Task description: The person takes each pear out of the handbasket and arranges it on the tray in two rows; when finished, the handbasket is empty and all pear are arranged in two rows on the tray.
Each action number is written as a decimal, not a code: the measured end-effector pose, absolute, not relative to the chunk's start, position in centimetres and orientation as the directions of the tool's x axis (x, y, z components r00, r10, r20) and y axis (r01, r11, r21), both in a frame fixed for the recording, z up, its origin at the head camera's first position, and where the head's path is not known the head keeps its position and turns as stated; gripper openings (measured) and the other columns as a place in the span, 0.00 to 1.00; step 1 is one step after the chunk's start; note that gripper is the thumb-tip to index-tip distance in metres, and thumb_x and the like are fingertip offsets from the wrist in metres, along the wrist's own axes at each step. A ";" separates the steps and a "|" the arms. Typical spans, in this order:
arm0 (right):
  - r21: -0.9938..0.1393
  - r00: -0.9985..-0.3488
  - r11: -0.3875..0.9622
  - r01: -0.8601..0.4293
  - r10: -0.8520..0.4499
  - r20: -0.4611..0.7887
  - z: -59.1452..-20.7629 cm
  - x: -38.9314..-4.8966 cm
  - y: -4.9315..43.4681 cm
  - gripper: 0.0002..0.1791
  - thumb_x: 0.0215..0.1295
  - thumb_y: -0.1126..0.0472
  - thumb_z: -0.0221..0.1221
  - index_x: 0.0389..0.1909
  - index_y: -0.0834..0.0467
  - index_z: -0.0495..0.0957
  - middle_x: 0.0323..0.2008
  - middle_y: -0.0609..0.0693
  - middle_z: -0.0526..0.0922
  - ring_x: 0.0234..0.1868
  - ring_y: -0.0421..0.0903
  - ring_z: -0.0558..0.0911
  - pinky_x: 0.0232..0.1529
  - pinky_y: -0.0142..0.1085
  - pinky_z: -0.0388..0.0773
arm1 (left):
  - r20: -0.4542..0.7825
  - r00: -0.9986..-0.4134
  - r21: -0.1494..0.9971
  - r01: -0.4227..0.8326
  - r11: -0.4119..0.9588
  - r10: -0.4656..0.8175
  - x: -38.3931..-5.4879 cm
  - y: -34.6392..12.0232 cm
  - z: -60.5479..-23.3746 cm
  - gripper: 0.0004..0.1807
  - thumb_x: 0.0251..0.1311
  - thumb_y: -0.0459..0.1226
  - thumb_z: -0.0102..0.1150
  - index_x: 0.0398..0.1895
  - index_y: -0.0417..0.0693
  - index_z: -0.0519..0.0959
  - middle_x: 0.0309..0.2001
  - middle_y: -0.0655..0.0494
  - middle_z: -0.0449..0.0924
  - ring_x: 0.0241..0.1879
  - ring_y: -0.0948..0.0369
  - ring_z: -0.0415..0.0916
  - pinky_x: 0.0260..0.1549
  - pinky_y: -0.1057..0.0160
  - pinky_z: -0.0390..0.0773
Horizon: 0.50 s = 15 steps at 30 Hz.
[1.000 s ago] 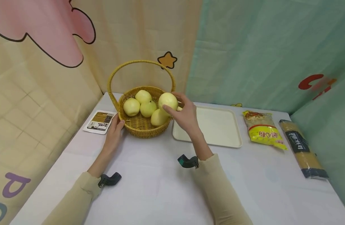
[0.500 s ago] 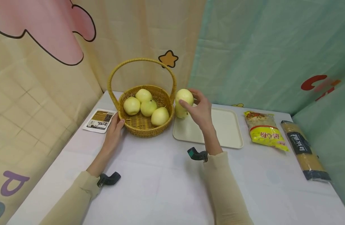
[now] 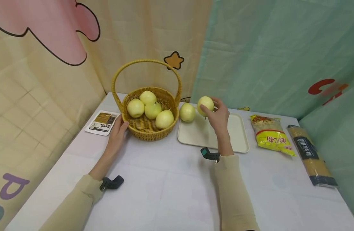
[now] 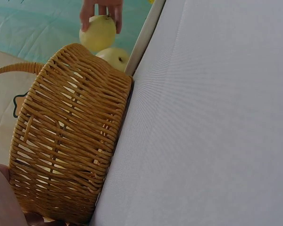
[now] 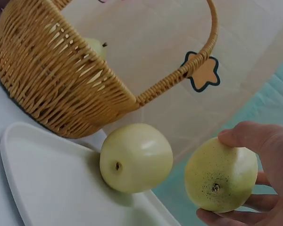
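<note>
In the head view my left hand (image 3: 116, 131) holds the left side of a round wicker basket (image 3: 149, 136), thumb against its outer wall. Several pale yellow-green pears lie in the basket, one pear (image 3: 164, 119) near its right side. My right hand (image 3: 218, 115) grips another pear (image 3: 205, 105) above a cream tray (image 3: 223, 142). The right wrist view shows thumb and fingers round this held pear (image 5: 220, 175), its speckled end facing the camera. One more pear (image 3: 187, 112) sits at the tray's back left corner, beside the basket.
A white flat packet (image 3: 102, 123) with a brown label lies left of the basket. Right of the tray are a yellow bag of noodles (image 3: 271, 134) and a long tan pack (image 3: 311, 155) with dark bands. Curtains (image 3: 266, 57) hang behind the table (image 3: 171, 186).
My right hand has carried its pear from over the basket rightward to above the tray. Another pear has gone from the basket to the tray's corner. My left hand stays at the basket.
</note>
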State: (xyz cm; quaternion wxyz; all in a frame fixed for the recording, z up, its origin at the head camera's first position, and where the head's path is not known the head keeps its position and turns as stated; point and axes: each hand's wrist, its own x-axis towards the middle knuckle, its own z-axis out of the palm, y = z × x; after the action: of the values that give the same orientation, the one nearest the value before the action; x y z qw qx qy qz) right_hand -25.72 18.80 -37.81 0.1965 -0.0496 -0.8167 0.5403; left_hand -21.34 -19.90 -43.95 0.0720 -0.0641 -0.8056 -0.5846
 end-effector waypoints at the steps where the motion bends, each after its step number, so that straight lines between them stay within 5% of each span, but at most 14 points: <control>1: -0.901 -0.916 0.416 -0.123 0.302 0.265 -38.1 -25.7 19.0 0.33 0.64 0.51 0.74 0.68 0.56 0.77 0.65 0.63 0.81 0.60 0.63 0.84 0.55 0.54 0.84 | 0.194 -0.981 0.932 0.190 0.308 0.020 -21.4 -19.8 -44.0 0.35 0.85 0.46 0.38 0.86 0.44 0.45 0.85 0.42 0.47 0.84 0.46 0.47 0.84 0.47 0.49; 8: -0.888 -0.897 0.459 -0.037 0.377 0.232 -39.6 -25.9 19.5 0.34 0.64 0.54 0.73 0.69 0.58 0.76 0.67 0.64 0.80 0.65 0.65 0.78 0.57 0.54 0.83 | 0.206 -0.978 0.931 0.202 0.303 0.018 -21.5 -19.6 -44.1 0.34 0.84 0.44 0.39 0.86 0.42 0.48 0.84 0.41 0.50 0.84 0.46 0.48 0.84 0.48 0.50; 15: -0.845 -0.881 0.535 0.012 0.405 0.244 -40.8 -26.3 19.6 0.36 0.62 0.53 0.72 0.69 0.62 0.75 0.65 0.65 0.80 0.68 0.67 0.69 0.69 0.62 0.67 | 0.212 -0.977 0.912 0.193 0.361 -0.013 -21.4 -20.0 -44.0 0.33 0.84 0.45 0.39 0.85 0.42 0.51 0.83 0.40 0.54 0.83 0.45 0.50 0.84 0.47 0.49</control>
State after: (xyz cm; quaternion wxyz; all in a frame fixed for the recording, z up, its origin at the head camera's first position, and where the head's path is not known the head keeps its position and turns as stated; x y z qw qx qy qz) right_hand -26.25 19.56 -40.80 0.2109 -0.1227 -0.8504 0.4662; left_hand -21.45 -19.95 -44.01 0.0917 -0.0548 -0.8199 -0.5624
